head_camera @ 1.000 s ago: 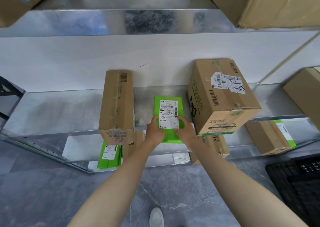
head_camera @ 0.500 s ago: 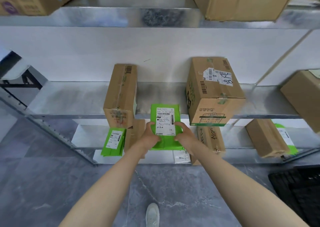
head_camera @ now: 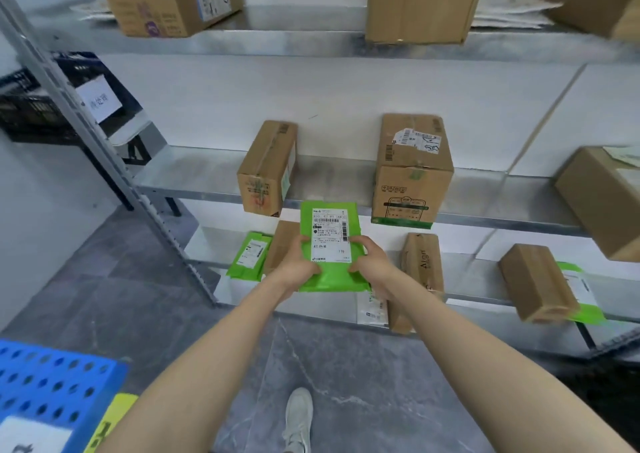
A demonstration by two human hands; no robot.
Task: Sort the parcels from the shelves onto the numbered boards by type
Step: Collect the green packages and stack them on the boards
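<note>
A flat green mailer bag (head_camera: 332,276) with a white shipping label hangs in the air in front of the shelves. My left hand (head_camera: 298,266) grips its left edge and my right hand (head_camera: 372,264) grips its right edge, thumbs on the label side. Behind it, the middle shelf (head_camera: 194,179) carries a narrow cardboard box (head_camera: 268,168) and a larger cardboard box (head_camera: 412,172). Another green mailer (head_camera: 250,255) lies on the lower shelf at the left. A blue perforated board (head_camera: 52,387) shows at the bottom left.
More cardboard boxes stand on the top shelf (head_camera: 311,42) and at the right (head_camera: 602,199). The lower shelf holds two brown boxes (head_camera: 536,283) and a green bag (head_camera: 581,296). A black crate (head_camera: 31,113) sits far left. Grey floor lies below.
Both hands have drawn the green mailer off the middle shelf and toward me. The view has pulled back and swung left, bringing the blue board into sight.
</note>
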